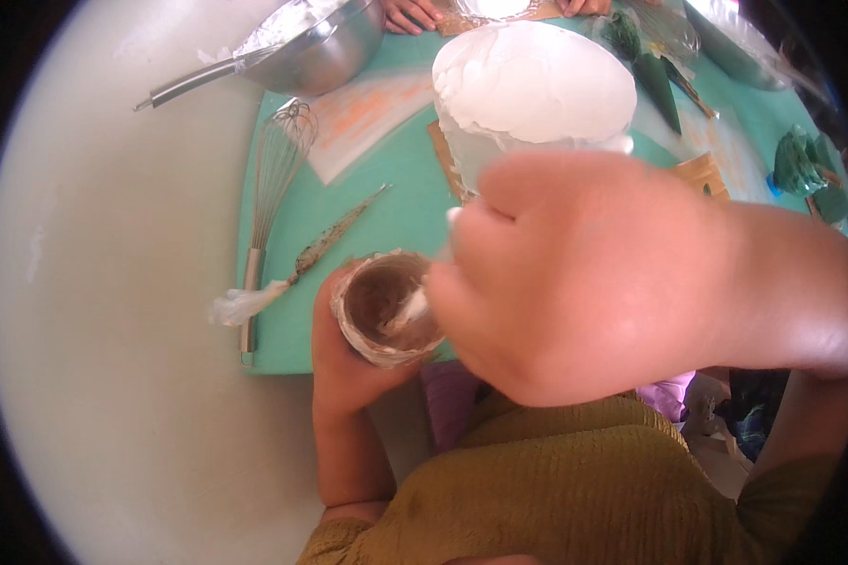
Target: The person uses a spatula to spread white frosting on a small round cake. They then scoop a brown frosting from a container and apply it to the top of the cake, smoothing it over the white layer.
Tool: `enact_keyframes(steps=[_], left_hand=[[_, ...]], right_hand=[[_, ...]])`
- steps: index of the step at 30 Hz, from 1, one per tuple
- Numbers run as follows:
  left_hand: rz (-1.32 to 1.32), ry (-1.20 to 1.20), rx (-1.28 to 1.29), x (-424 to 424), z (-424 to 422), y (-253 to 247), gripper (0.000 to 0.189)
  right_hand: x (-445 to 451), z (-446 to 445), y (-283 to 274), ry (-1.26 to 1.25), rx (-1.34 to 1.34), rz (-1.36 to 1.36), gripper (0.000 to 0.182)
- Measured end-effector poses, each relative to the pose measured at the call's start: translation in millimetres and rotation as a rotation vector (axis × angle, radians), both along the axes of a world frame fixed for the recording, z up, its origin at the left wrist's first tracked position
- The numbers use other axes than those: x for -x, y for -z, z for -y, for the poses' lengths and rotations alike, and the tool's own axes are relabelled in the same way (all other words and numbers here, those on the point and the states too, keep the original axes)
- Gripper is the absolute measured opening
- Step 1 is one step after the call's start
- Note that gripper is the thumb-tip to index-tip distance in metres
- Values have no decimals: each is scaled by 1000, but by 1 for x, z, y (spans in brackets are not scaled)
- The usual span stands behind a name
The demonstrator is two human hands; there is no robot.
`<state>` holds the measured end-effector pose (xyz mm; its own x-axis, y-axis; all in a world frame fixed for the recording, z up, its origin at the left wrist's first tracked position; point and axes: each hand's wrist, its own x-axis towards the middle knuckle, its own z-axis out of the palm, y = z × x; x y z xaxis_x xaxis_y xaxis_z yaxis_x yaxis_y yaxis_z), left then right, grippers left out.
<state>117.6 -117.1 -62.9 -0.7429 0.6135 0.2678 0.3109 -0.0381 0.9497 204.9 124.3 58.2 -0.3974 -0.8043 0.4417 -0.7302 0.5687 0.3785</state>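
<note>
My left hand (343, 364) is wrapped around a small cup (348, 318) whose rim is smeared with pale cream. A brownish mixture coats the inside of the cup. Over it, my right hand (579, 275) is closed on a white utensil (413, 309), with its tip down in the cup. My fist hides most of the utensil, and its exact kind is unclear. Just beyond my right hand stands a tall round cake (537, 81) covered in white cream, its surface still uneven. A cardboard base (441, 152) shows under its left side; my hand covers its lower front.
Left on the green table (367, 219) lie a balloon whisk (275, 176) and a dark-filled piping bag (332, 244). A steel bowl of white cream (325, 60) stands beyond. Another person's hand (411, 14) is at the far edge. Green piping bags (657, 92) lie right.
</note>
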Motion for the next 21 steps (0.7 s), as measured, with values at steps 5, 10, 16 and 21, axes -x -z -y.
enact_keyframes(steps=[5,10,16,21], left_hand=[[34,87,78,9,15,8,98],[-130,8,30,0,6,1,98],[-34,84,-24,7,4,4,91],[-220,5,16,-3,-3,0,90]], right_hand=[[8,19,23,-15,217,-214,12],[7,28,-10,475,-259,669,13],[-16,13,-29,455,-34,553,12],[-8,8,-23,315,11,217,12]])
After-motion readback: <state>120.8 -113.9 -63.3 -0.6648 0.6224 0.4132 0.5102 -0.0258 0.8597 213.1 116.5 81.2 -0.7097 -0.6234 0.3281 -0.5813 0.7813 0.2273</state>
